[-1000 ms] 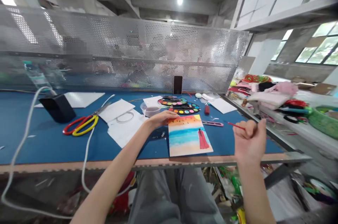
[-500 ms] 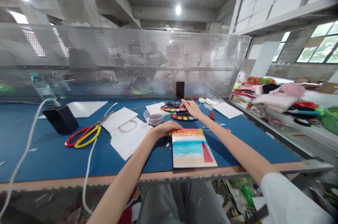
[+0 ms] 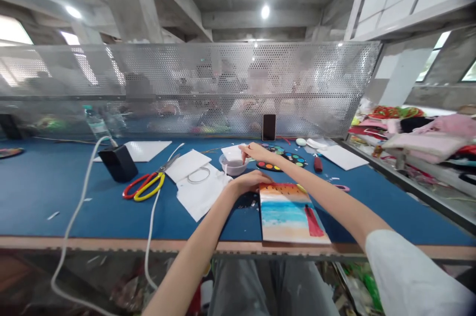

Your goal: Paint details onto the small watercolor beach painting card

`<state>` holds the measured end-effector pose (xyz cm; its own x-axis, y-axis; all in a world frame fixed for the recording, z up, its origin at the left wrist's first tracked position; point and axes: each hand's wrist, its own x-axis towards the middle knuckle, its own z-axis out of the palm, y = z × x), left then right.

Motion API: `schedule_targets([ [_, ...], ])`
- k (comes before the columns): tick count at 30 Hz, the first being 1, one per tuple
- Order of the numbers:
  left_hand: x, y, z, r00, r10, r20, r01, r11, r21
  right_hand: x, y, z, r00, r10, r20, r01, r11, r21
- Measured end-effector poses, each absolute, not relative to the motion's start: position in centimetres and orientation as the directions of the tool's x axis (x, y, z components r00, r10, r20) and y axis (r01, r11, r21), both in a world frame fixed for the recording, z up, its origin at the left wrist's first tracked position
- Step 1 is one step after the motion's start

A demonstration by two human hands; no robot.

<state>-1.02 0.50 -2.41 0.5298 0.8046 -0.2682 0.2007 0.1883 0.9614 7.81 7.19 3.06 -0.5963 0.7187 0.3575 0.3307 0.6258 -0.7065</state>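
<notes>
My right hand (image 3: 257, 153) is pinched closed over a white plastic bowl (image 3: 234, 166) of cloudy liquid. A slim reddish paintbrush, mostly hidden by the fingers, points down into the bowl. My left hand (image 3: 250, 182) curls around the upper left corner of a small painting (image 3: 282, 214), holding it at the table's front edge. The picture has an orange sky, blue sea, pale sand and a figure in red. Behind my right forearm lie dark paint palettes (image 3: 268, 166) with round colour pans, partly covered by the arm.
Red-and-yellow scissors (image 3: 148, 184), white papers (image 3: 195, 197) and a black box (image 3: 118, 163) with a white cable lie leftward. A phone (image 3: 268, 127) stands against the perforated metal screen (image 3: 208, 88). Rightward are a dark red object (image 3: 318, 163) and a white sheet (image 3: 342, 157).
My right hand has moved left from the palettes to over the bowl. My left hand stays at the painting's corner. The view has turned left, so the scene sits further right.
</notes>
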Motion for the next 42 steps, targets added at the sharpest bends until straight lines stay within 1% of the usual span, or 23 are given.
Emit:
schedule_targets([
  [3, -0.9, 0.7, -2.4, 0.498, 0.822, -0.276, 0.238, 0.177, 0.955, 7.6, 7.6, 2.8, -0.565, 0.729, 0.386, 0.364, 0.641, -0.676],
  [6, -0.9, 0.9, -2.6, 0.507, 0.820, -0.266, 0.243, 0.160, 0.957, 8.6, 8.8, 2.9, -0.551, 0.715, 0.430, 0.309, 0.653, -0.691],
  [8, -0.9, 1.1, -2.7, 0.543, 0.798, -0.263, 0.230, 0.160, 0.960, 10.1, 9.9, 3.0, -0.442, 0.744, 0.501, 0.270, 0.643, -0.717],
  [10, -1.0, 1.3, -2.7, 0.570, 0.779, -0.261, 0.219, 0.163, 0.962, 12.1, 11.0, 2.7, -0.283, 0.790, 0.544, 0.270, 0.610, -0.745],
  [13, -1.1, 1.4, -2.8, 0.575, 0.777, -0.256, 0.220, 0.155, 0.963, 15.2, 11.8, 1.5, -0.091, 0.827, 0.555, 0.357, 0.547, -0.757],
  [17, -1.3, 1.5, -2.6, 0.558, 0.794, -0.239, 0.214, 0.141, 0.967, 17.7, 11.7, -0.8, 0.018, 0.851, 0.525, 0.483, 0.452, -0.749],
  [19, -1.3, 1.4, -2.4, 0.566, 0.790, -0.235, 0.209, 0.138, 0.968, 17.9, 11.8, -1.5, 0.023, 0.859, 0.511, 0.492, 0.436, -0.754],
  [24, -1.3, 1.4, -2.2, 0.590, 0.764, -0.262, 0.230, 0.152, 0.961, 17.3, 12.3, -2.3, -0.086, 0.862, 0.500, 0.447, 0.482, -0.754],
  [27, -1.3, 1.3, -2.1, 0.593, 0.757, -0.272, 0.224, 0.170, 0.960, 17.0, 12.2, -2.5, -0.116, 0.863, 0.492, 0.457, 0.486, -0.745],
  [31, -1.2, 1.2, -2.0, 0.563, 0.780, -0.273, 0.222, 0.176, 0.959, 17.0, 12.2, -2.7, -0.099, 0.881, 0.463, 0.503, 0.446, -0.740],
  [35, -1.1, 1.2, -2.0, 0.563, 0.779, -0.276, 0.200, 0.195, 0.960, 17.1, 12.7, -2.9, -0.064, 0.881, 0.469, 0.465, 0.442, -0.767],
  [37, -1.2, 1.2, -2.0, 0.568, 0.775, -0.277, 0.194, 0.201, 0.960, 17.1, 12.8, -2.9, -0.086, 0.884, 0.460, 0.447, 0.447, -0.775],
  [39, -1.2, 1.2, -2.1, 0.565, 0.776, -0.280, 0.196, 0.203, 0.959, 17.1, 12.8, -2.8, -0.106, 0.889, 0.446, 0.456, 0.442, -0.772],
  [42, -1.2, 1.3, -2.1, 0.563, 0.777, -0.282, 0.198, 0.204, 0.959, 17.0, 12.4, -2.6, -0.084, 0.888, 0.452, 0.478, 0.434, -0.764],
])
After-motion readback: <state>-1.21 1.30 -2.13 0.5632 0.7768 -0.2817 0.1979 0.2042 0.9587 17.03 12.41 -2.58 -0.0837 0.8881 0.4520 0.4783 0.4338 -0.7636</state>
